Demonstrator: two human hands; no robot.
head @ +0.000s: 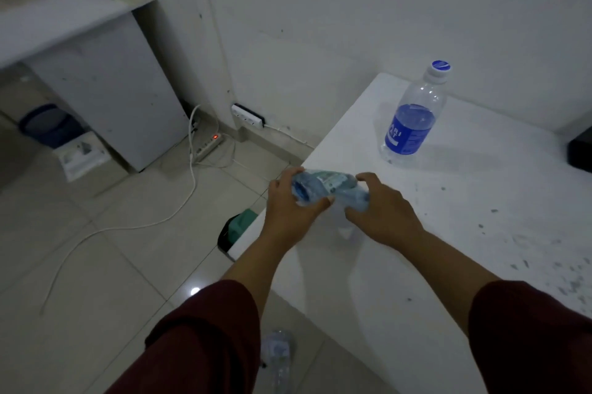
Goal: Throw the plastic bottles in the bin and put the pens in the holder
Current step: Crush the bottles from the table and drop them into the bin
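At frame centre, over the white bench edge, my left hand and right hand each curled a grip round an end of the crumpled clear plastic bottle. It looked light, soft and crushable, best gripped at its ends.

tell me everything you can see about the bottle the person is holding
The crushed bottle is clear, thin plastic, crumpled and twisted, with a blue and green printed label wrapped round it. It lies roughly sideways in the air above the near-left corner of the white table. The left hand grips one end and the right hand grips the other. Motion blur hides the cap and the label's text.
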